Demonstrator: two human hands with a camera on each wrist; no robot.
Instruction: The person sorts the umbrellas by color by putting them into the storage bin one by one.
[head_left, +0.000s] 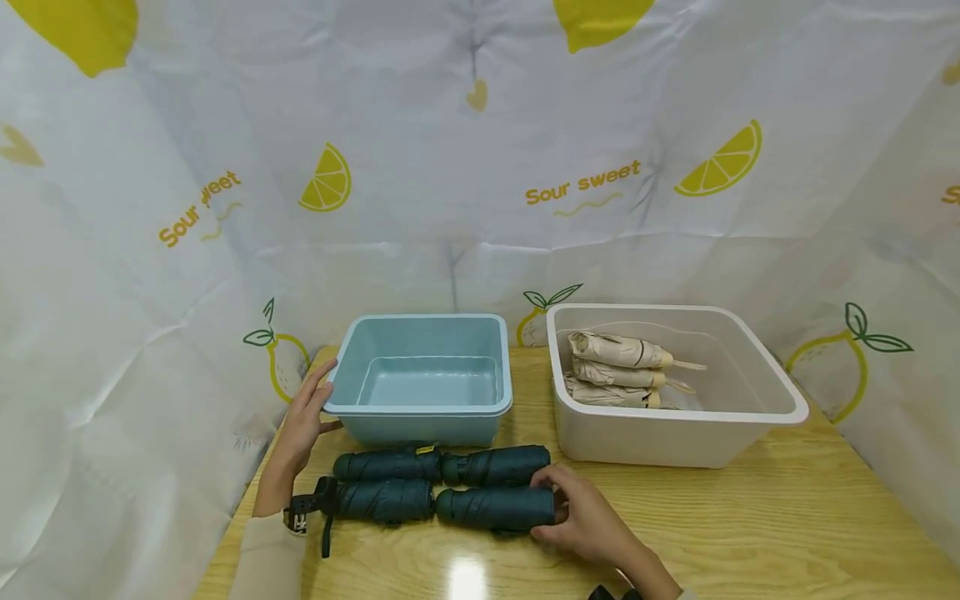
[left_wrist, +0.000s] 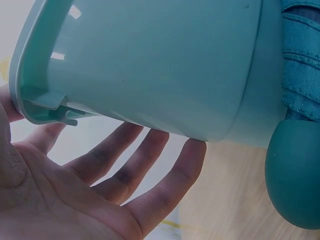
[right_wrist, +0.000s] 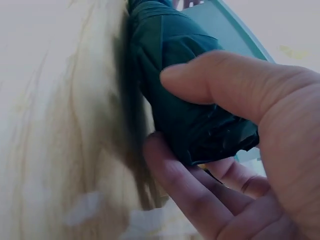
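Observation:
Four dark green folded umbrellas lie on the table in two rows of two. My right hand (head_left: 581,518) grips the right end of the front right umbrella (head_left: 495,507); in the right wrist view its thumb presses one side of the umbrella (right_wrist: 172,45) and fingers curl beneath. Beside it are the back right umbrella (head_left: 498,467), the front left umbrella (head_left: 386,500) and the back left umbrella (head_left: 382,465). My left hand (head_left: 300,421) touches the left side of a light blue bin (head_left: 420,429), its fingers (left_wrist: 165,195) extended along the wall. A green umbrella handle (left_wrist: 295,175) shows nearby.
Right of the blue bin stands a larger white bin (head_left: 645,437) with several cream folded umbrellas (head_left: 618,350) stacked at its left. A lemon-printed white sheet (head_left: 450,167) hangs behind and at both sides of the wooden table (head_left: 750,525).

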